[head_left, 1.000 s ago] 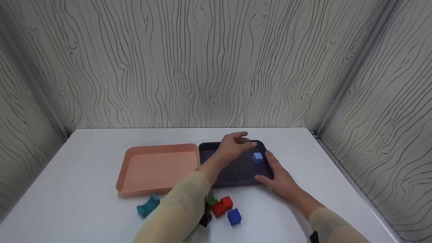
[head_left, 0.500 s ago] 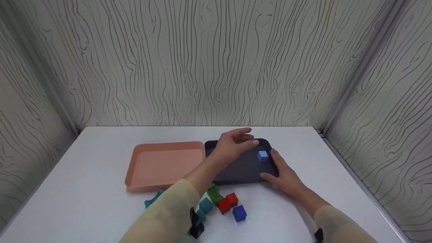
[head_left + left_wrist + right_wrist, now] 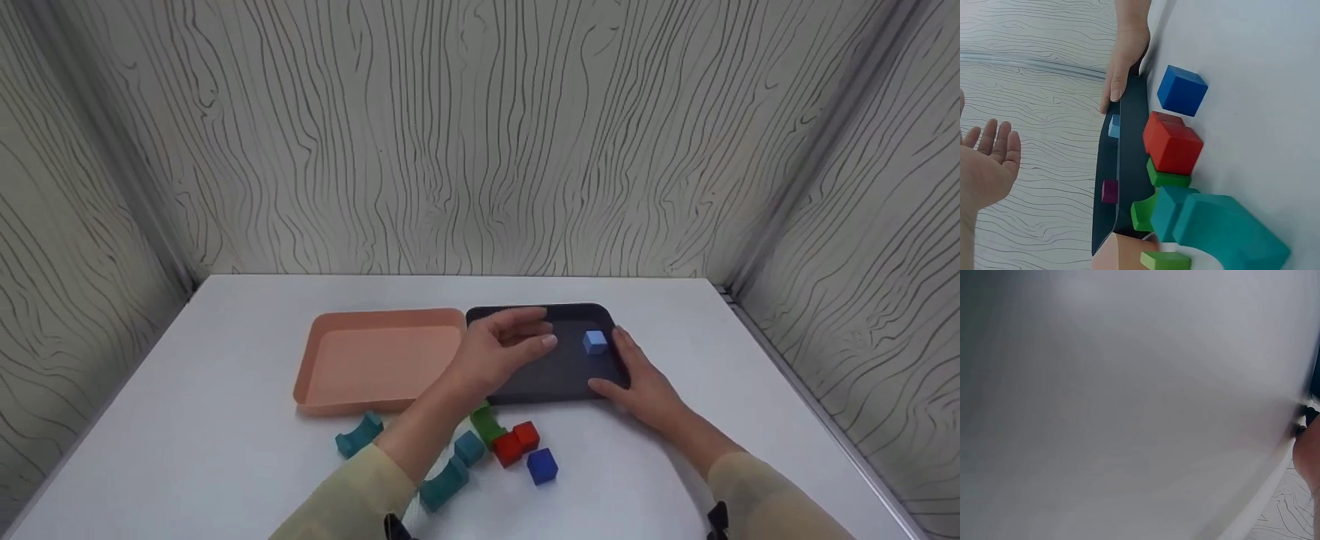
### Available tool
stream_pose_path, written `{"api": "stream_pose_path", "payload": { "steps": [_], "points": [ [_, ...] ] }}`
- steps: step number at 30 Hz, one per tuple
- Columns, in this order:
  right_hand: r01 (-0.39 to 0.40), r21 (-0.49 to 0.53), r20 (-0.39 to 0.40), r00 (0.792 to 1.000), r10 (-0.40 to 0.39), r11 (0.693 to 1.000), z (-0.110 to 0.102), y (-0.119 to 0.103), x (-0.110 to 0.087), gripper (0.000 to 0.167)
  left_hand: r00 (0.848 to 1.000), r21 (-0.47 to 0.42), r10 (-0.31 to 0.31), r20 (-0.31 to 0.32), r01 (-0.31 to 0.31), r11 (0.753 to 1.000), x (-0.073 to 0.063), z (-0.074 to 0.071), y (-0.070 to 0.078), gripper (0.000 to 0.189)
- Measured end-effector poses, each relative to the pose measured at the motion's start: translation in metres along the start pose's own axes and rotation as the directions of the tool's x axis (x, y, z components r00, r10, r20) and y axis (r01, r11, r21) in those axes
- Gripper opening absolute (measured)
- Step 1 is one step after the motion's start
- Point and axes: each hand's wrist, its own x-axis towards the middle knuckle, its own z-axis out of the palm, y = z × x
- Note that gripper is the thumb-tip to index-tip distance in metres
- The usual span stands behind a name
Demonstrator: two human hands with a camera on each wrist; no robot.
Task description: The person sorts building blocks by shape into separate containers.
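Observation:
My left hand (image 3: 495, 356) hovers over the dark tray (image 3: 559, 390), its fingers loosely bent and nothing between them. In the left wrist view, the palm of this left hand (image 3: 985, 174) faces the camera. My right hand (image 3: 645, 390) rests at the tray's right edge, fingers along the side and thumb over the near corner. A light blue cube (image 3: 595, 343) sits inside the tray close to those fingers. A purple cube (image 3: 1109, 191) also shows in the tray in the left wrist view; the left hand hides it from the head camera.
A pink tray (image 3: 304, 375) adjoins the dark one on the left. In front lie a blue cube (image 3: 542, 466), two red blocks (image 3: 508, 450), a green arch block (image 3: 487, 426), a teal cube (image 3: 469, 448) and teal arch blocks (image 3: 445, 484). Wood-grain panels (image 3: 480, 150) enclose the table.
The left hand has drawn back leftward and lower over the dark tray, away from the light blue cube. The right hand stays at the tray's edge. The head view has shifted slightly.

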Motion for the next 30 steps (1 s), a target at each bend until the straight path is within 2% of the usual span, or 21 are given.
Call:
{"api": "stream_pose_path", "payload": {
  "steps": [6,12,17,24,30],
  "points": [
    [-0.007,-0.011,0.000,1.000,0.007,1.000,0.000,0.002,0.000,0.108,0.999,-0.038,-0.034,0.008,0.035,0.999,-0.024,0.003,-0.005,0.045],
    [-0.001,-0.013,-0.010,1.000,0.001,1.000,0.002,0.002,0.001,0.108,0.997,-0.055,-0.083,-0.010,0.082,0.995,-0.045,0.008,-0.008,0.043],
    [0.012,-0.028,-0.015,1.000,-0.012,1.000,0.002,0.002,0.002,0.107,0.994,-0.056,-0.109,-0.018,0.108,0.993,-0.062,0.010,-0.016,0.041],
    [0.020,-0.030,-0.019,1.000,-0.020,0.999,-0.001,0.002,0.004,0.107,0.987,-0.063,-0.159,0.021,0.160,0.985,-0.079,0.007,-0.024,0.039],
    [0.009,-0.032,-0.004,1.000,-0.009,0.999,0.001,0.002,0.002,0.109,0.980,-0.076,-0.201,0.017,0.201,0.977,-0.091,0.007,-0.035,0.036]
  ]
}}
